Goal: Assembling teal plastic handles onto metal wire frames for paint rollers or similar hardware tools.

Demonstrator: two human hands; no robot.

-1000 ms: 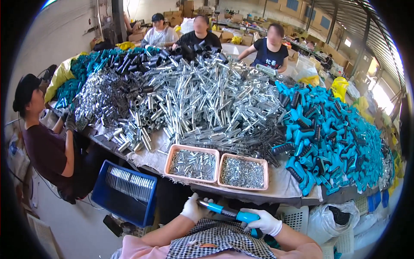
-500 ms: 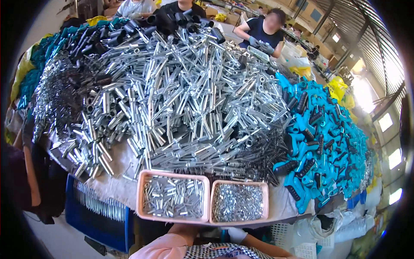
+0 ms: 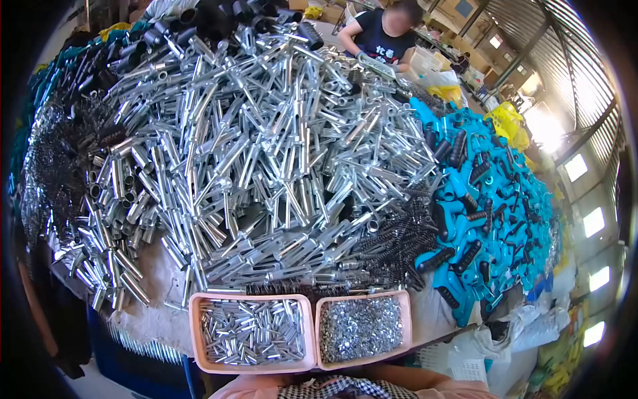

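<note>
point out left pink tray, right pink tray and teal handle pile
Left pink tray (image 3: pixel 259 368): head view, on its near rim.
Right pink tray (image 3: pixel 407 322): head view, on its right rim.
Teal handle pile (image 3: pixel 498 199): head view, around its middle.

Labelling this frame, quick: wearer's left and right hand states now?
Left hand: out of sight, cannot tell.
Right hand: also out of sight, cannot tell.

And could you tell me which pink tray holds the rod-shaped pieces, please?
The left-hand tray: its silver pieces are slim rods, while the right-hand tray holds tiny bits.
</note>
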